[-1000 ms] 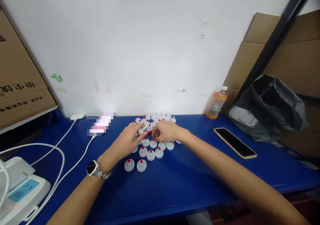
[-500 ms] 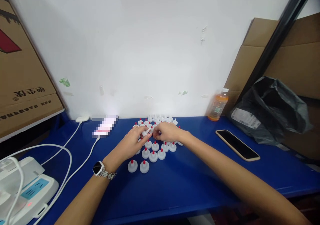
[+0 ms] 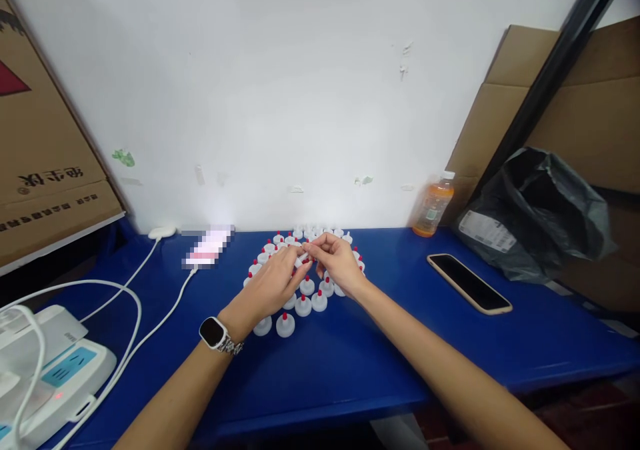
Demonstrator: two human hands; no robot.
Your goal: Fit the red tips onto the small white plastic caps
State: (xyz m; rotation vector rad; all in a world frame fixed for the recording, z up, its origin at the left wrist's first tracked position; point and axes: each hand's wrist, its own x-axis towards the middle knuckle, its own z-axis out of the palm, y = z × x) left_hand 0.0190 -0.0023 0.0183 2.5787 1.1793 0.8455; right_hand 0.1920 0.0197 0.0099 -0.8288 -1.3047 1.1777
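Note:
My left hand (image 3: 275,278) is closed around a white nozzle cap (image 3: 301,261), which lies tilted with its narrow tip toward the right. Against that tip, the thumb and fingertips of my right hand (image 3: 341,263) are pinched together. Whatever small piece they hold is hidden by the fingers. Below and around both hands stand several white caps with red tips (image 3: 303,306), upright on the blue table (image 3: 320,377). Farther back, by the wall, are several white caps without red tips (image 3: 314,231), partly hidden.
On the right lie a phone (image 3: 470,283) and a grey plastic bag (image 3: 540,217), with an orange drink bottle (image 3: 433,207) by the wall. A power strip (image 3: 75,377) with white cables is at left, near a blurred-out lit device (image 3: 207,245). Cardboard boxes (image 3: 55,137) flank the table.
My right hand has risen from among the caps and come to the tip of the held cap. My left hand still holds that cap. The view has shifted slightly.

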